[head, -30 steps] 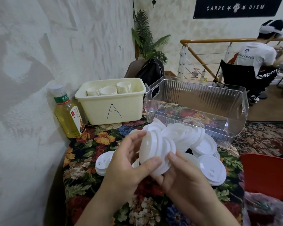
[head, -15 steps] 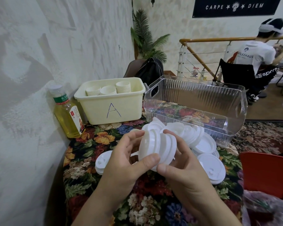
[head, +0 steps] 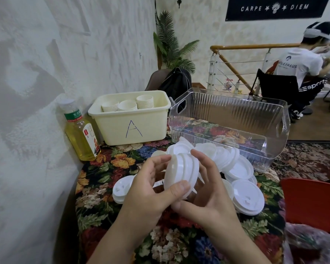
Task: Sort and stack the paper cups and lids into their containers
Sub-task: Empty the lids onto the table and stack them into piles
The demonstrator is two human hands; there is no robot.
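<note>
Both hands hold a small stack of white lids [head: 181, 173] on edge above the table. My left hand [head: 151, 185] grips the stack's left face, thumb across its lower rim. My right hand [head: 204, 191] cups it from the right, fingers curled over the top. More loose white lids [head: 242, 168] lie spread behind and to the right, and a few lids [head: 121, 189] lie at the left. The cream bin marked A [head: 130, 121] holds three stacks of paper cups [head: 128, 105]. The clear ribbed bin [head: 274, 130] at the right holds nothing.
A bottle of yellow drink [head: 80, 134] stands by the wall left of the cream bin. The flowered tablecloth [head: 107, 212] covers a small table. A red chair [head: 312, 202] is at the right edge. A person sits at the far right, back turned.
The lids in my hands have been pressed together into a tighter stack. My right hand moved up from under the stack and now wraps over its right side and top.
</note>
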